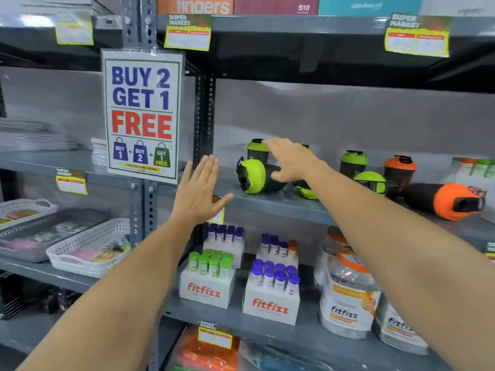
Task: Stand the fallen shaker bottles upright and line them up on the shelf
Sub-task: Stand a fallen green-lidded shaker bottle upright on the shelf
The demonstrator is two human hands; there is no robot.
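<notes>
On the grey shelf (267,203) a black shaker bottle with a green lid (253,176) lies on its side, lid facing left. My right hand (290,159) hovers spread over its body, the thumb at the bottle's side, not closed on it. Behind it an upright green-lid shaker (257,151) stands. Another green-lid shaker (308,191) lies partly hidden under my right forearm. Further right stand an upright green-lid shaker (353,163) and an upright orange-lid shaker (399,170); a green-lid one (371,182) and an orange-lid one (444,200) lie fallen. My left hand (199,191) is flat and open before the shelf edge.
A "Buy 2 Get 1 Free" sign (142,113) hangs on the upright post (203,116) left of the bottles. Below, fitfizz tube boxes (270,290) and jars (348,295) fill the lower shelf. White baskets (88,253) sit on the left unit. Another shelf (294,25) is overhead.
</notes>
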